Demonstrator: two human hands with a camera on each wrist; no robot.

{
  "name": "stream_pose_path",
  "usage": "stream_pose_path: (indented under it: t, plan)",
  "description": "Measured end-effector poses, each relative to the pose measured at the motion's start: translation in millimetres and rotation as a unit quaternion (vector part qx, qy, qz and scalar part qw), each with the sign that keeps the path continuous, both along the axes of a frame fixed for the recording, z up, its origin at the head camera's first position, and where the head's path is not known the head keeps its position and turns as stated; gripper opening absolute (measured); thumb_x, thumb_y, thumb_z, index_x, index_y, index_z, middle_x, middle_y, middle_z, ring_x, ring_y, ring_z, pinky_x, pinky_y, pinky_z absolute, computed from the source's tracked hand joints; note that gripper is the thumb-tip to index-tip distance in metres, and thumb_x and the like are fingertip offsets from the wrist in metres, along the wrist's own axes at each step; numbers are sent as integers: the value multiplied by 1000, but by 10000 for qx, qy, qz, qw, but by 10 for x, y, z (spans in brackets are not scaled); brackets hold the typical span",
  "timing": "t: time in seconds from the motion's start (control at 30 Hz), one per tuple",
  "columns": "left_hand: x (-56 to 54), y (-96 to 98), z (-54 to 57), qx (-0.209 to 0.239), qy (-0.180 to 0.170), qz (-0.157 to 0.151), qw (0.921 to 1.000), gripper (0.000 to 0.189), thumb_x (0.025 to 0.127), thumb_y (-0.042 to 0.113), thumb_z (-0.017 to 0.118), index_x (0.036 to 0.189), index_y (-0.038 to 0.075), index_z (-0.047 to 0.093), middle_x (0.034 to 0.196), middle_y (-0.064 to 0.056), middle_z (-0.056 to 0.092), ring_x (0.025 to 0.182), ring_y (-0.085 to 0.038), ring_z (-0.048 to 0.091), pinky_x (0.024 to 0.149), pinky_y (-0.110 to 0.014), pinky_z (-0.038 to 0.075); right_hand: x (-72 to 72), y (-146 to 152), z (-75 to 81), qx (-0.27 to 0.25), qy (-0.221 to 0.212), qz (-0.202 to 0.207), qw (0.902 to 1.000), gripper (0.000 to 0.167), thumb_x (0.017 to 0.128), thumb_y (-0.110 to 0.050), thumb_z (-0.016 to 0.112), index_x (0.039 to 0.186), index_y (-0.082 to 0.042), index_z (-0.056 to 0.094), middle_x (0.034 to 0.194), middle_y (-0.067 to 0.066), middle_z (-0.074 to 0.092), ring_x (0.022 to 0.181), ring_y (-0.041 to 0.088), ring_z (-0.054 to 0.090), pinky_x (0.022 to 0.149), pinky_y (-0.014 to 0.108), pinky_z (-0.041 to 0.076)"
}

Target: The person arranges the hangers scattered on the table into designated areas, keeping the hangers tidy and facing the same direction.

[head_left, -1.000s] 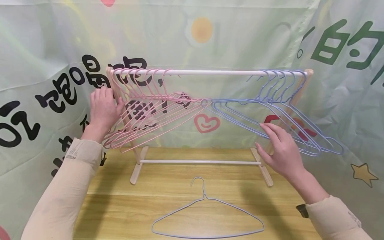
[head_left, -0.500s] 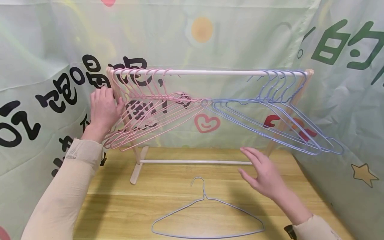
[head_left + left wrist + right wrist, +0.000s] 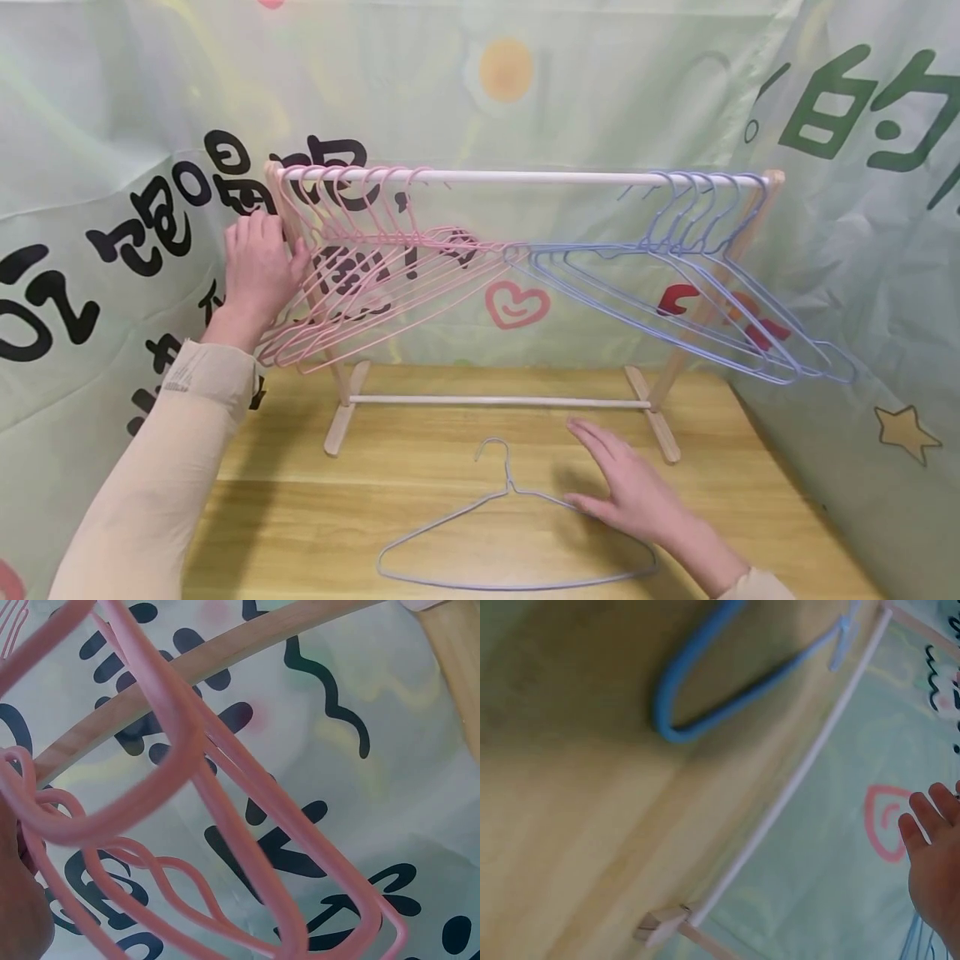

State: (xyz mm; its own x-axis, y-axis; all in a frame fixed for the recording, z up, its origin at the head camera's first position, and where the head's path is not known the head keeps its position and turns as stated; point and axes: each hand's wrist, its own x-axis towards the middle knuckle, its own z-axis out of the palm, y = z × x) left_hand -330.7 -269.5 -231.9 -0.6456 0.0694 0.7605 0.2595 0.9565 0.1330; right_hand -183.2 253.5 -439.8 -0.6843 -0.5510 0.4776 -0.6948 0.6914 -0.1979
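In the head view my left hand (image 3: 258, 271) grips the left wooden post (image 3: 288, 215) of a small clothes rack, fingers behind and thumb in front. Several pink hangers (image 3: 390, 240) hang beside it; in the left wrist view their pink wires (image 3: 187, 735) cross close to the camera. A blue-grey wire hanger (image 3: 517, 588) lies flat on the table, hook pointing away. Over its right arm hovers my right hand (image 3: 626, 492), fingers extended and thumb apart, holding nothing. The right wrist view shows that hand (image 3: 937, 855) at the right edge and a blue hanger corner (image 3: 671, 712).
Several blue hangers (image 3: 675, 248) hang at the right end of the white top rail (image 3: 540, 177). A lower white bar (image 3: 487, 401) joins the rack's wooden feet (image 3: 660, 425). Printed cloth (image 3: 600, 100) surrounds the wooden table (image 3: 300, 517) at the back and sides.
My right hand has come down and left from the hanging blue hangers to the hanger on the table. My left hand stays on the post.
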Motion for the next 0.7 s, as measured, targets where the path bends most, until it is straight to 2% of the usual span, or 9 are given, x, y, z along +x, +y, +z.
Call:
stream_pose_path:
  t: [0.17, 0.3, 0.53, 0.7]
  plan:
    - [15, -14, -21, 52, -67, 29, 10000, 27, 102, 19, 52, 100, -7, 49, 98, -24, 48, 96, -44, 41, 96, -57, 32, 81, -9, -153, 371, -629, 128, 9972, 114, 74, -53, 89, 161, -4, 33, 160, 16, 42, 140, 37, 50, 107, 57, 45]
    - [-2, -28, -28, 9, 17, -13, 10000, 27, 102, 19, 53, 100, -7, 49, 99, -24, 48, 96, -44, 41, 96, -57, 32, 147, -20, -237, 556, -1190, 265, 9910, 124, 71, -63, 86, 163, -6, 28, 163, 18, 38, 141, 39, 48, 108, 58, 45]
    - [-17, -26, 1, 37, 35, -32, 10000, 26, 102, 20, 53, 99, -6, 49, 98, -23, 48, 96, -44, 41, 97, -57, 32, 219, -51, -283, 984, -1912, 388, 9758, 136, 63, -83, 73, 162, -1, 29, 163, 21, 35, 144, 41, 44, 109, 60, 43]
    - [-11, -17, 11, 10, 97, -107, 9999, 27, 101, 20, 52, 99, -7, 49, 98, -24, 48, 96, -46, 42, 96, -58, 33, 242, -66, -291, 1139, -2238, 315, 9674, 133, 63, -83, 74, 160, 0, 34, 160, 20, 40, 142, 40, 46, 110, 59, 43]
